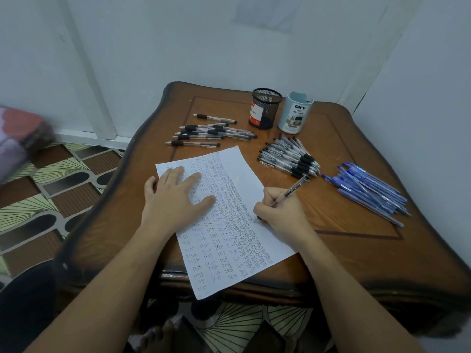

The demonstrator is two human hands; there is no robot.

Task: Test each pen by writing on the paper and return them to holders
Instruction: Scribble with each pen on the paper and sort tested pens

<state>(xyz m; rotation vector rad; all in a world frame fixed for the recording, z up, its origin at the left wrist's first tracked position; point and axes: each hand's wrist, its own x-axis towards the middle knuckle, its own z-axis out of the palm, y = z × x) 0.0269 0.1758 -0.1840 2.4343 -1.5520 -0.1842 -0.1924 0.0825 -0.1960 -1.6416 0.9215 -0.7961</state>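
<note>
Pressing down with fingers spread, the left hand (175, 197) pins the paper (254, 174) so it cannot slide. The right hand (279, 215) pinches a black pen (293, 190), tip on the sheet's unwritten margin. Mesh holder (266, 109) and pale holder (295, 117) stand beyond both hands.

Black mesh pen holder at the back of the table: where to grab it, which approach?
Probably wrap the black mesh holder round its wall at mid-height, coming from the left. It stands upright and round; the pale blue holder stands close on its right, and the loose pens lie flat to its front-left, below that height.
</note>
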